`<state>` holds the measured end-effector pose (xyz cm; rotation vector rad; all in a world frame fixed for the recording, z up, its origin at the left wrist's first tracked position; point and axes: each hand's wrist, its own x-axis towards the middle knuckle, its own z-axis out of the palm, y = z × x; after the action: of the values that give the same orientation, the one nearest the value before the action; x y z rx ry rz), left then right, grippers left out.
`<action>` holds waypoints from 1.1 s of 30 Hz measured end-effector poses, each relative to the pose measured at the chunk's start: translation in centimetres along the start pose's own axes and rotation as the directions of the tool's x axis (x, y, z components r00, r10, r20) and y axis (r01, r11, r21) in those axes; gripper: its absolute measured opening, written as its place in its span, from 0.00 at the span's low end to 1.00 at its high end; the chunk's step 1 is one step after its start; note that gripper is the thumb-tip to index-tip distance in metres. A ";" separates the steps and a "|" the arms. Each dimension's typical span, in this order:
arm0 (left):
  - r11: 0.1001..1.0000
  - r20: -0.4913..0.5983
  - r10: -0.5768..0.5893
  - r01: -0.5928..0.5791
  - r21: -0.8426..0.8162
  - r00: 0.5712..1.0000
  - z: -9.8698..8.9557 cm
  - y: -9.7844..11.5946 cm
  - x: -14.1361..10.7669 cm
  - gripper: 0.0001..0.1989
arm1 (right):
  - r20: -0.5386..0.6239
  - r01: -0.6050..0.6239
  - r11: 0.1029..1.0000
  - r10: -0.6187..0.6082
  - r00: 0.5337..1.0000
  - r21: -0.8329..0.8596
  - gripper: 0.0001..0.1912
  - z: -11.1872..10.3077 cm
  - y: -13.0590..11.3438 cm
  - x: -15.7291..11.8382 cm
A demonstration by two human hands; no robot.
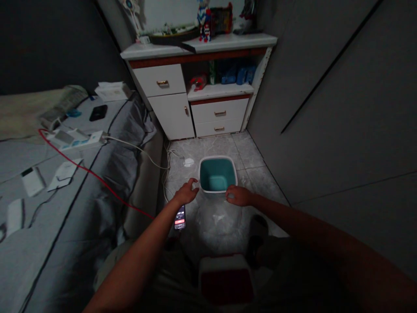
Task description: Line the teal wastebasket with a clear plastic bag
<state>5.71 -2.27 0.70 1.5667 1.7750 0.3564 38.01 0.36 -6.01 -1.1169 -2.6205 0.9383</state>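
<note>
A small square bin (217, 174), teal inside with a white rim, stands on the grey tiled floor. My left hand (186, 191) reaches to its near left corner, fingers spread, touching or nearly touching the rim. At the near right corner my right hand (239, 195) rests with its fingers curled against the rim. Whether either hand grips the bin is unclear. A lit phone (180, 217) lies on the floor under my left forearm.
A bed (65, 174) with a grey cover, a power strip (76, 139), a red cable and small devices fills the left. A white cabinet (195, 87) with drawers stands behind the bin. A grey wall runs along the right. A red and white stool (226, 282) is near me.
</note>
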 end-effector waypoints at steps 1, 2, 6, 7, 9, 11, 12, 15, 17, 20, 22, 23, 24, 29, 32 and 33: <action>1.000 0.026 0.012 -0.012 -0.015 1.000 0.1 0.0 0.2 0.20 | 0.005 -0.006 1.000 0.006 1.000 -0.018 0.08 0.2 0.1 0.0; 0.999 0.045 0.020 -0.018 -0.044 0.999 0.3 0.0 0.4 0.19 | 0.006 -0.019 0.999 0.020 1.000 -0.036 0.09 0.4 0.1 0.0; 0.974 0.057 -0.041 0.052 -0.220 0.998 0.9 0.4 1.6 0.14 | 0.045 -0.033 0.998 0.035 0.998 -0.051 0.11 0.0 0.0 0.2; 0.958 0.055 -0.070 0.082 -0.275 0.996 0.9 0.5 1.9 0.13 | 0.055 -0.029 0.999 0.031 0.998 -0.038 0.11 -0.4 -0.1 0.2; 0.920 0.055 -0.116 0.128 -0.371 0.992 0.9 0.6 2.2 0.11 | 0.057 -0.037 0.999 0.036 0.998 0.008 0.10 -1.8 -0.6 0.3; 0.891 0.059 -0.152 0.163 -0.424 0.987 0.6 0.6 2.2 0.11 | 0.083 -0.084 0.992 0.075 0.994 0.100 0.10 -3.9 -1.2 0.6; 0.880 0.064 -0.171 0.182 -0.438 0.983 0.3 0.6 2.0 0.11 | 0.104 -0.125 0.979 0.109 0.989 0.163 0.10 -5.2 -1.6 0.8; 0.858 0.117 -0.225 0.254 -0.446 0.967 -0.6 0.8 1.2 0.11 | 0.179 -0.244 0.902 0.191 0.965 0.357 0.10 -10.0 -2.8 2.1; 0.854 0.171 -0.242 0.293 -0.429 0.955 -1.0 1.0 0.5 0.12 | 0.208 -0.281 0.857 0.208 0.956 0.432 0.09 -13.5 -3.4 3.6; 0.861 0.204 -0.239 0.304 -0.407 0.949 -1.3 1.2 -0.3 0.11 | 0.217 -0.343 0.800 0.268 0.939 0.493 0.09 -18.3 -4.0 6.3; 0.864 0.199 -0.220 0.286 -0.415 0.955 -1.3 1.3 -0.6 0.11 | 0.153 -0.362 0.767 0.332 0.931 0.529 0.09 -20.8 -4.2 8.3; 0.865 0.199 -0.208 0.275 -0.420 0.958 -1.2 1.4 -0.6 0.10 | 0.105 -0.361 0.758 0.366 0.925 0.543 0.08 -21.9 -4.2 9.4; 0.868 0.204 -0.193 0.264 -0.421 0.960 -1.1 1.4 -0.7 0.10 | 0.052 -0.360 0.753 0.400 0.915 0.550 0.07 -22.7 -4.2 10.4; 0.885 0.238 -0.146 0.234 -0.402 0.960 -0.8 1.1 -0.3 0.11 | -0.186 -0.362 0.771 0.518 0.835 0.524 0.10 -24.5 -3.7 15.0; 0.887 0.247 -0.127 0.221 -0.405 0.961 -0.7 0.8 0.0 0.10 | -0.284 -0.363 0.814 0.518 0.807 0.453 0.19 -24.3 -2.6 16.6; 0.887 0.253 -0.120 0.218 -0.407 0.960 -0.7 0.8 0.0 0.10 | -0.327 -0.358 0.841 0.499 0.802 0.406 0.21 -24.2 -2.1 16.9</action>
<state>5.82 -1.90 1.67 1.0824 1.5174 0.4369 33.25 22.81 12.69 -1.6459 -1.8113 1.0140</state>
